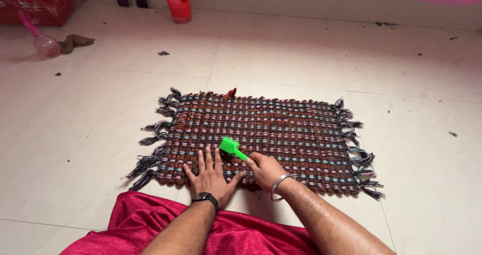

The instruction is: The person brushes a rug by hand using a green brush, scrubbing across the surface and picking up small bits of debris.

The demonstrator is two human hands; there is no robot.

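A woven brown, pink and blue mat (pixel 281 129) with dark fringes at both ends lies on the tiled floor. My left hand (pixel 210 177) presses flat on its near edge, fingers spread, a black watch on the wrist. My right hand (pixel 265 170), with a silver bangle on the wrist, grips the handle of a bright green brush (pixel 231 147). The brush head rests on the mat just beyond my left fingers. A magenta cloth (pixel 150 225) covers my lap below both arms.
A red bucket (pixel 179 8) stands by the far wall. At the far left are a red basket (pixel 35 4), a pink plunger-like tool (pixel 42 41) and a brown rag (pixel 75 41). Small bits of debris dot the tiles (pixel 401 74).
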